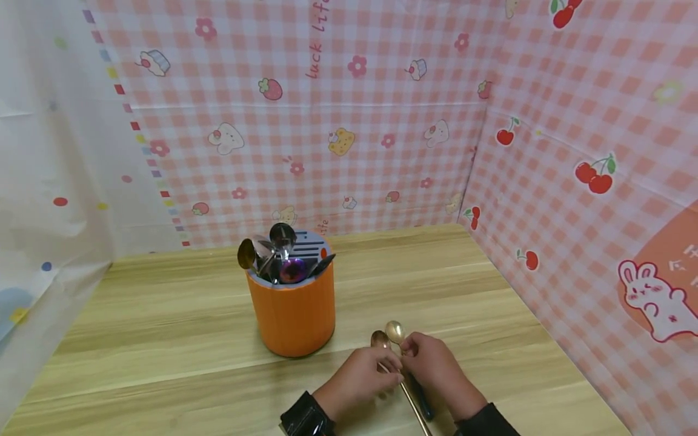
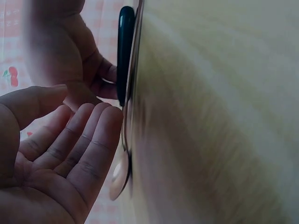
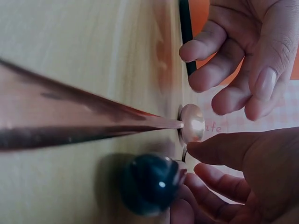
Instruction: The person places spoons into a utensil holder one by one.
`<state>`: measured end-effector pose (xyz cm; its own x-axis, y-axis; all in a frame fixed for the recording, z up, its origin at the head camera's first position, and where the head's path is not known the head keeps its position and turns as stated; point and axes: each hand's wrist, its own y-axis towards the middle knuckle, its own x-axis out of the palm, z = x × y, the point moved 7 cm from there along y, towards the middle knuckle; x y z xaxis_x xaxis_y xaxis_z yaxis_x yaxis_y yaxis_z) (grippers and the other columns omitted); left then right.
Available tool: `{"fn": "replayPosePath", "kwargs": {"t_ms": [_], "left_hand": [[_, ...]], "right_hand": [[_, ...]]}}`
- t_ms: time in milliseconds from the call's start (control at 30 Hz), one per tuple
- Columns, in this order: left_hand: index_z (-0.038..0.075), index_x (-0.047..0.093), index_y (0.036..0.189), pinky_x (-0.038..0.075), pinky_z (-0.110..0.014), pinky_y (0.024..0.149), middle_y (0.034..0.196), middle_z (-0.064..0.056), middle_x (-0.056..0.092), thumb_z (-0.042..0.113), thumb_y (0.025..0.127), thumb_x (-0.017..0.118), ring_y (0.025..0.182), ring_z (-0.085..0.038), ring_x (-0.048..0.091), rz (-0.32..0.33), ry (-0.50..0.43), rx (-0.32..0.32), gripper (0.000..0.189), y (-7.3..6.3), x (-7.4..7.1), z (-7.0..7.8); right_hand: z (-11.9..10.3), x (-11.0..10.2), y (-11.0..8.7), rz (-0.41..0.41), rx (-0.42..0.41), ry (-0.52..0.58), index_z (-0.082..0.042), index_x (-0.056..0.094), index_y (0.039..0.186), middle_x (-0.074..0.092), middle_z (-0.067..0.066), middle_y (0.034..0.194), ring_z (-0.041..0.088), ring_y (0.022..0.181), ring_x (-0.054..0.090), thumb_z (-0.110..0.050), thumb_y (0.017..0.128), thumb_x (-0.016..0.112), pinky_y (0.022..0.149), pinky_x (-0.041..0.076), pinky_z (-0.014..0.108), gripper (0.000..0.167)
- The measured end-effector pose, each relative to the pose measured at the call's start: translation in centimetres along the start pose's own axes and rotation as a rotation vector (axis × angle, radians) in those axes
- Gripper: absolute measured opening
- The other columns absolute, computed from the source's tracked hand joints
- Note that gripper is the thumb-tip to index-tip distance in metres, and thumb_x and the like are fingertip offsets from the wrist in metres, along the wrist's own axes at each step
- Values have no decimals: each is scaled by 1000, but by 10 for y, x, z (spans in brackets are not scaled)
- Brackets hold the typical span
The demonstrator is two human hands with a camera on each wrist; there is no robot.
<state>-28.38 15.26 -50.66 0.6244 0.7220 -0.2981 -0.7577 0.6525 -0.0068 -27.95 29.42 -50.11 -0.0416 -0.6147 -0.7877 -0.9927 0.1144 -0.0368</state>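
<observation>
Two spoons lie side by side on the wooden table, bowls pointing away from me. The left one is a copper-coloured spoon (image 1: 380, 339) with a long slim metal handle. A gold-coloured spoon (image 1: 395, 331) lies on the right; a dark green handle (image 1: 418, 396) appears to belong to it. My right hand (image 1: 436, 368) pinches this spoon near its neck, its fingers partly hidden. My left hand (image 1: 361, 376) hovers over the copper spoon, fingers loosely bent and holding nothing. In the left wrist view, the left palm (image 2: 56, 186) faces the right hand.
An orange utensil holder (image 1: 294, 315) stands left of the spoons, beyond my left hand. Several ladles and spoons stick out of its slotted grey top (image 1: 311, 242). Pink checked cloth (image 1: 327, 121) covers the back and right walls; whitish cloth (image 1: 43, 151) hangs at left.
</observation>
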Motion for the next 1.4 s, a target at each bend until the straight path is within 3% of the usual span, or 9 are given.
{"fn": "replayPosePath", "kwargs": {"t_ms": [333,500,733,933,1200,1400], "left_hand": [[7,70,94,47,-20,51,83,7,68,11,88,77,58,-3,57,-29,55,7,11,0,10,-6],[6,70,94,47,-20,52,80,7,68,11,88,77,59,-3,57,-43,71,-4,11,-1,11,-5],[8,70,92,47,-22,51,77,2,71,12,90,74,59,-7,60,-38,52,-62,6,0,13,-9],[11,69,89,48,-25,48,73,1,70,15,92,73,57,-11,62,-8,52,-79,7,2,11,-11],[12,67,90,49,-28,50,75,0,69,18,95,71,58,-17,63,-1,20,-144,9,1,8,-13],[11,66,91,49,-28,50,76,0,67,15,94,73,59,-17,62,-1,21,-151,8,-1,7,-12]], "right_hand": [[4,6,3,-18,44,-7,-7,68,90,63,0,77,15,68,56,-12,78,71,62,48,33,13],[4,7,3,-30,44,27,-8,69,84,61,-2,73,14,67,55,-12,83,72,63,47,31,5],[-5,-1,0,-1,28,179,-8,67,89,61,0,75,15,65,54,-10,89,65,58,44,30,3],[-21,-8,-4,35,-5,285,-14,68,89,59,-2,74,14,64,51,-21,96,69,55,42,29,9],[-36,-16,-8,47,-59,395,-14,68,93,67,-1,85,13,80,58,-22,97,69,70,49,31,9],[-39,-19,-7,25,-72,474,-8,67,101,71,6,96,15,85,64,-18,98,68,71,56,31,10]]}}
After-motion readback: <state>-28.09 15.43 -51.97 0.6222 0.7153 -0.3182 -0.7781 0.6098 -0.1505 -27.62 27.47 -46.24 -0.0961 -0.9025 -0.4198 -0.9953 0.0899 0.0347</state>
